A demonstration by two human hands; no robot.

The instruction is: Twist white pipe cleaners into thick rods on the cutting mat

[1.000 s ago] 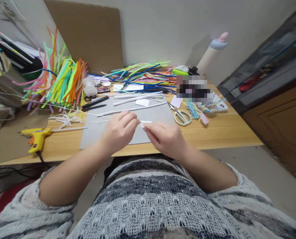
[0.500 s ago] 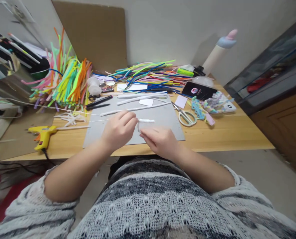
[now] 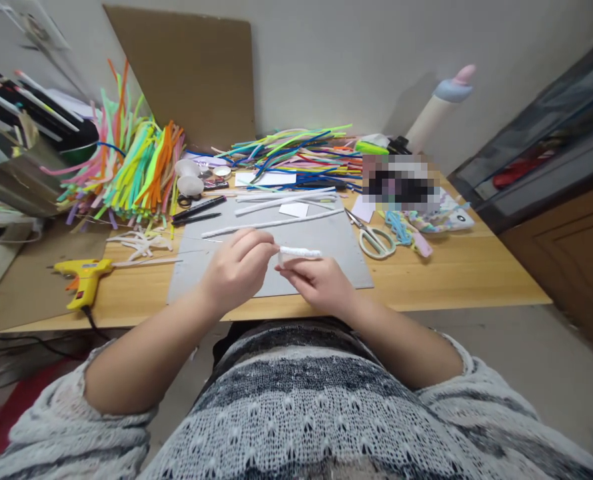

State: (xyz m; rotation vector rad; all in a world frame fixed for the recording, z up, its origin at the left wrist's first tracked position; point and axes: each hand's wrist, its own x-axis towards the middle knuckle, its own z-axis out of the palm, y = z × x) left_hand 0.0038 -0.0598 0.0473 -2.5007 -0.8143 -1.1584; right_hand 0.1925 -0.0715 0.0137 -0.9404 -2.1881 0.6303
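Both hands meet over the front of a grey mat [image 3: 326, 270]. My left hand [image 3: 240, 270] is closed, its fingertips pinching the left end of a short white fuzzy piece [image 3: 300, 253]. Thin wires trail leftward from behind that hand. My right hand [image 3: 321, 283] is closed just below the white piece, fingers together around its lower edge near the left end. Behind the hands, a long white pipe cleaner [image 3: 271, 222] lies across the mat, with more white ones and a small white card [image 3: 294, 209] farther back.
Scissors [image 3: 374, 239] lie at the mat's right edge. A yellow glue gun [image 3: 84, 275] rests on the left. Pipe cleaner bundles [image 3: 141, 177] stand at the back left, with loose ones [image 3: 296, 157] behind the mat. Black pens [image 3: 199, 209] lie at its upper left.
The white piece has shifted slightly right and shows more of its length. Both hands have moved a little, and the trailing wires have dropped lower. The phone area is now pixelated.
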